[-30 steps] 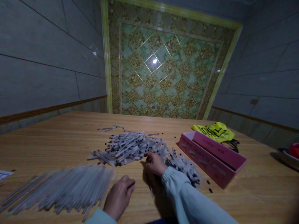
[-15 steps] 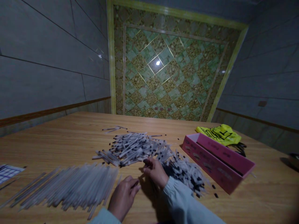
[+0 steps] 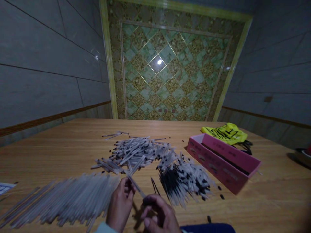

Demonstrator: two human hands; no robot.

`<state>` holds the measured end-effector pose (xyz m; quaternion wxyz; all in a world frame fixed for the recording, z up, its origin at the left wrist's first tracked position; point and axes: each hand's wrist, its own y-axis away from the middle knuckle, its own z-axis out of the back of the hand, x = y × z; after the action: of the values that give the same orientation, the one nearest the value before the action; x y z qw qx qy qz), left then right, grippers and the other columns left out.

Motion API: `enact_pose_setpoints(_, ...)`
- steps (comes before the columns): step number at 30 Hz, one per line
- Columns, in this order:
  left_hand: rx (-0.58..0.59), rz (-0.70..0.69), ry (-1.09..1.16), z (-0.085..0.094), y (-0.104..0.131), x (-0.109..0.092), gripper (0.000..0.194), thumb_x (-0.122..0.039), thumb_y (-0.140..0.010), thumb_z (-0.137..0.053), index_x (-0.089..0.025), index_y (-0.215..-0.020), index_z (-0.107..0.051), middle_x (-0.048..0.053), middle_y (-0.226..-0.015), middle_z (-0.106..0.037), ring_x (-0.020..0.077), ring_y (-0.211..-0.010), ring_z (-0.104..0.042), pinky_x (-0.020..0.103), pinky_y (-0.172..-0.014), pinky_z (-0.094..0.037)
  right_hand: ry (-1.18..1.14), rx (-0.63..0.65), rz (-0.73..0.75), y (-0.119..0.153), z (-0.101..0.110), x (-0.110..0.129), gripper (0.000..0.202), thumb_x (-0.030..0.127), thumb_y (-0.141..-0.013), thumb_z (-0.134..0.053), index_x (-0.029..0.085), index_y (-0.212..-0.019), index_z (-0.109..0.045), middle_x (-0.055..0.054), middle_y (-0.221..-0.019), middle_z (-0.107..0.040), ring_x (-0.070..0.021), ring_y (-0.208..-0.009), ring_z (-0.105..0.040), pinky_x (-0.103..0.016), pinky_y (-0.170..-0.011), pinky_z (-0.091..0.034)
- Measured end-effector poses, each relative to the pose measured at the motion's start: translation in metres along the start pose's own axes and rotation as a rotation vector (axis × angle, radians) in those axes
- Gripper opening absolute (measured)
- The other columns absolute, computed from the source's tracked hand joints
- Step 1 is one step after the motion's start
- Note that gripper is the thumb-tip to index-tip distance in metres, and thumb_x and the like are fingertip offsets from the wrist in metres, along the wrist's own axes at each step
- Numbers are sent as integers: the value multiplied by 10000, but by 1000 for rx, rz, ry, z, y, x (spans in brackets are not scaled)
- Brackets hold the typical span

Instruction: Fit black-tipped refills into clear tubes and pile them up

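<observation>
Between my two hands runs a slim translucent tube (image 3: 136, 184), slanting down to the right. My left hand (image 3: 122, 200) is closed on its left part. The fingers of my right hand (image 3: 157, 215) are curled at its lower end, around a small dark piece. To the left lies a wide row of long clear tubes (image 3: 73, 197). Ahead is a heap of short tubes with dark ends (image 3: 136, 150). Right of it, thin black-tipped sticks (image 3: 168, 183) lie against a pile of white and black pieces (image 3: 194, 176).
An open pink box (image 3: 221, 165) stands on the wooden table (image 3: 60, 142) at the right. Behind it lies a yellow bag (image 3: 225, 132) with black cords. A printed sheet (image 3: 6, 187) is at the left edge.
The tube now spans both hands. My right hand has moved down toward me from the heap, and my left hand has risen slightly. The view has shifted a little.
</observation>
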<state>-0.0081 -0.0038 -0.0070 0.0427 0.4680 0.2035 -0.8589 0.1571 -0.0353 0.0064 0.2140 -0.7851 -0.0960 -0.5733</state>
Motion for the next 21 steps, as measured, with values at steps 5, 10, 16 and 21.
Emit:
enact_pose_setpoints(5,-176,-183,-273,10,1,-12,419,-227,-789,-482,-206,-1205,-433,115,-1119,-527,243,-981,-557,389,-839,-457,-14,-5,-36,2,1,1,504,443,-644,-707,164,-1033,-547,-91,-882,-594,-130,-649,-551,-197,-474,-377)
enact_pose_setpoints(10,-57,-414,-307,14,6,-19,320,-129,-792,-447,-273,-978,-664,85,-1124,-554,249,-1076,-490,391,-919,-393,-18,1,11,5,-2,2,466,443,-646,-704,166,-995,-568,-86,-853,-591,-162,-703,-563,-237,-528,-409)
enact_pose_setpoints(16,124,53,297,0,7,-17,207,-341,-758,-573,-192,-853,-680,70,-823,-692,205,-704,-623,308,-609,-501,40,-186,55,1,8,8,594,429,-727,-655,223,-1230,-417,-89,-964,-572,-147,-710,-550,-255,-578,-446)
enact_pose_setpoints(21,198,456,805,-4,8,-28,354,-419,-622,-710,-159,-848,-630,49,-747,-697,169,-679,-641,232,-536,-472,46,-233,-119,-9,25,3,448,492,-698,-663,162,-986,-565,-76,-858,-598,-165,-740,-578,-262,-580,-479)
